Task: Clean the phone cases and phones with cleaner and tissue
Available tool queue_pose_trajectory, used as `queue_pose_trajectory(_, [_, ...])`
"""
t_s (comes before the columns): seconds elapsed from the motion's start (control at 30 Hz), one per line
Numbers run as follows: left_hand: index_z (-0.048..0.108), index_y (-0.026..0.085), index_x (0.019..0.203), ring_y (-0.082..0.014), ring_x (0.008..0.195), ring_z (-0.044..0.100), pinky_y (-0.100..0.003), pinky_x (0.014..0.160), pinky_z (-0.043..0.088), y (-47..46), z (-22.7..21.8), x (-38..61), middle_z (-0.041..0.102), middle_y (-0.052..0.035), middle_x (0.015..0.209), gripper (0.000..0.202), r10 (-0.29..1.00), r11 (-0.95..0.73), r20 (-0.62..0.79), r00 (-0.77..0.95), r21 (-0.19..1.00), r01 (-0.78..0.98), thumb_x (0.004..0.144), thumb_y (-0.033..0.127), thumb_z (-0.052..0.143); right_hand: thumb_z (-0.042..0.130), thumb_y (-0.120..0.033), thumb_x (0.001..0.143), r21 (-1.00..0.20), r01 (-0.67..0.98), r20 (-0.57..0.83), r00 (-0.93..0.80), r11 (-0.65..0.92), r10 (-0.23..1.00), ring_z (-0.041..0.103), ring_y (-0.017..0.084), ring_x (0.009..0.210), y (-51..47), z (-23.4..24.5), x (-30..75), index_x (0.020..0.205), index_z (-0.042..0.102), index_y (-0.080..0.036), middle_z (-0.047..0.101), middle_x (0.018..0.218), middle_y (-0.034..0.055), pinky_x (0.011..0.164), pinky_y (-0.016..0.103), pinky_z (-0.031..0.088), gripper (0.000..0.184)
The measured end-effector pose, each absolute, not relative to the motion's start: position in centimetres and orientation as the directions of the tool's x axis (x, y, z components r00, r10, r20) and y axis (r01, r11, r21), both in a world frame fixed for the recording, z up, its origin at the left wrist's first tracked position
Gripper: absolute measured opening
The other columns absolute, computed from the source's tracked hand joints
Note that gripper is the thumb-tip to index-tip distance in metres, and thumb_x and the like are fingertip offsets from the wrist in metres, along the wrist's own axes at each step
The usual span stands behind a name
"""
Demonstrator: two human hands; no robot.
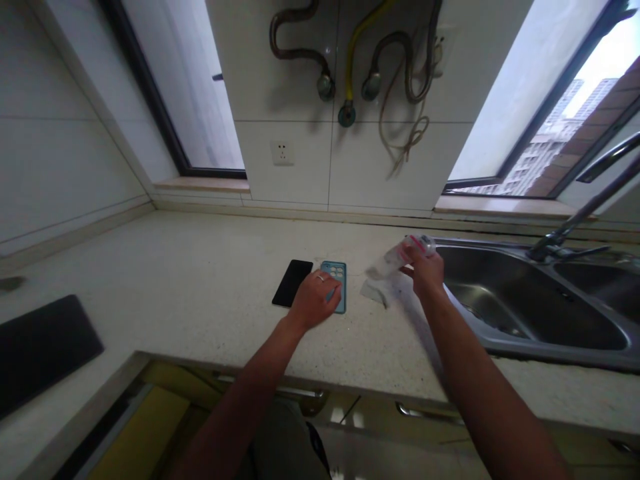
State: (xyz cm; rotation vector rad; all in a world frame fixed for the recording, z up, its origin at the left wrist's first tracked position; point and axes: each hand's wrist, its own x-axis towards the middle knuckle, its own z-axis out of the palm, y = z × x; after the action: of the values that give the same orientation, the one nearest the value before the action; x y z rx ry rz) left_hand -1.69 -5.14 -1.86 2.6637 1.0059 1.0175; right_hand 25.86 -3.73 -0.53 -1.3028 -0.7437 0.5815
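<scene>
My left hand (316, 298), with a ring on one finger, is over the countertop with its fingers curled together. It covers part of a blue phone case (341, 303) that has several round camera holes at its top. Whether the fingers grip anything underneath is hidden. Just left of the case lies a black smartphone (291, 283), screen up, its lower right edge near my hand. My right hand (425, 270) pinches a clear plastic bag (395, 258) with pink markings, close to the sink's left rim. Below the bag rests a small greyish scrap (374, 292).
A steel double sink (525, 307) with a faucet (555, 243) is on the right. At the far left lies a dark flat panel (45, 347). Pipes and a wall socket (283, 153) are on the tiled wall behind the pale countertop (215, 287). Drawer handles (425, 413) run below its front edge.
</scene>
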Motion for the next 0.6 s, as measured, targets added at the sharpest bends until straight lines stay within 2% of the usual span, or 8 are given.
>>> queue_pose_trajectory(0.07, [0.069, 0.018, 0.097, -0.0224, 0.1, 0.062, -0.043, 0.096, 0.048, -5.5, -1.9, -0.9, 0.071, -0.0104, 0.098, 0.026, 0.628, -0.775, 0.57, 0.53, 0.392, 0.496, 0.095, 0.028, 0.045, 0.075, -0.042, 0.064, -0.956, -0.2, 0.051, 0.606, 0.214, 0.794, 0.066, 0.018, 0.073, -4.0, 0.2, 24.8, 0.09, 0.059, -0.022, 0.065, 0.077, -0.0017, 0.063, 0.036, 0.059, 0.037])
queue_pose_trajectory(0.13, [0.066, 0.018, 0.108, -0.0216, 0.099, 0.064, -0.042, 0.094, 0.05, -5.8, -1.9, 0.0, 0.07, -0.0104, 0.102, 0.027, 0.693, -0.72, 0.586, 0.419, 0.55, 0.422, 0.094, 0.032, 0.047, 0.076, -0.043, 0.065, -0.92, -0.312, 0.041, 0.522, 0.236, 0.852, 0.067, 0.019, 0.075, -4.3, 0.7, 23.6, 0.089, 0.057, -0.023, 0.065, 0.076, -0.0025, 0.067, 0.038, 0.061, 0.037])
queue_pose_trajectory(0.2, [0.054, 0.017, 0.126, -0.017, 0.084, 0.067, -0.033, 0.075, 0.055, -5.8, -1.7, 1.1, 0.067, -0.011, 0.109, 0.044, 0.827, -0.555, 0.488, 0.278, 0.788, 0.267, 0.09, 0.041, 0.057, 0.077, -0.043, 0.066, -0.895, -0.374, 0.063, 0.432, 0.242, 0.9, 0.068, 0.02, 0.08, -4.8, 1.0, 22.3, 0.091, 0.058, -0.024, 0.068, 0.081, -0.001, 0.072, 0.039, 0.061, 0.037])
queue_pose_trajectory(0.27, [0.042, 0.018, 0.136, -0.0134, 0.067, 0.067, -0.025, 0.054, 0.052, -5.6, -1.3, 2.1, 0.065, -0.0112, 0.112, 0.067, 0.936, -0.305, 0.278, 0.215, 0.946, 0.106, 0.082, 0.051, 0.066, 0.077, -0.043, 0.068, -0.884, -0.404, 0.079, 0.364, 0.234, 0.928, 0.069, 0.021, 0.086, -5.3, 1.3, 20.9, 0.094, 0.06, -0.023, 0.071, 0.09, 0.0015, 0.074, 0.038, 0.061, 0.037])
queue_pose_trajectory(0.33, [0.046, 0.017, 0.127, -0.0103, 0.048, 0.06, -0.021, 0.037, 0.042, -5.1, -0.7, 3.0, 0.066, -0.0086, 0.101, 0.067, 0.955, -0.12, 0.112, 0.274, 0.993, 0.013, 0.078, 0.059, 0.067, 0.075, -0.045, 0.07, -0.892, -0.377, 0.122, 0.33, 0.25, 0.936, 0.069, 0.021, 0.091, -5.7, 1.4, 19.8, 0.096, 0.061, -0.024, 0.073, 0.098, 0.0031, 0.074, 0.036, 0.06, 0.036])
queue_pose_trajectory(0.43, [0.053, 0.017, 0.099, -0.0103, 0.045, 0.06, -0.02, 0.037, 0.044, -4.3, 0.0, 4.2, 0.065, -0.0045, 0.085, 0.053, 0.928, -0.009, 0.05, 0.369, 0.994, -0.112, 0.077, 0.063, 0.067, 0.075, -0.047, 0.071, -0.891, -0.358, 0.166, 0.317, 0.28, 0.934, 0.069, 0.022, 0.097, -6.0, 1.3, 19.0, 0.098, 0.061, -0.024, 0.073, 0.104, 0.0038, 0.077, 0.035, 0.06, 0.038])
queue_pose_trajectory(0.53, [0.052, 0.019, 0.099, -0.0107, 0.048, 0.06, -0.023, 0.042, 0.049, -3.4, 0.0, 5.2, 0.063, -0.0017, 0.082, 0.049, 0.936, -0.009, 0.064, 0.347, 0.988, -0.157, 0.083, 0.064, 0.059, 0.076, -0.05, 0.071, -0.877, -0.38, 0.166, 0.336, 0.295, 0.927, 0.069, 0.022, 0.101, -5.8, 0.9, 19.0, 0.098, 0.059, -0.026, 0.072, 0.103, 0.0022, 0.08, 0.036, 0.061, 0.04])
queue_pose_trajectory(0.6, [0.052, 0.019, 0.102, -0.0108, 0.047, 0.057, -0.023, 0.044, 0.047, -3.1, -0.5, 5.5, 0.06, 0.0007, 0.074, 0.049, 0.962, -0.098, 0.103, 0.251, 0.995, -0.034, 0.09, 0.066, 0.046, 0.078, -0.051, 0.069, -0.871, -0.421, 0.119, 0.319, 0.253, 0.94, 0.069, 0.023, 0.101, -5.6, 0.5, 19.0, 0.098, 0.058, -0.026, 0.072, 0.1, 0.0009, 0.079, 0.038, 0.062, 0.043])
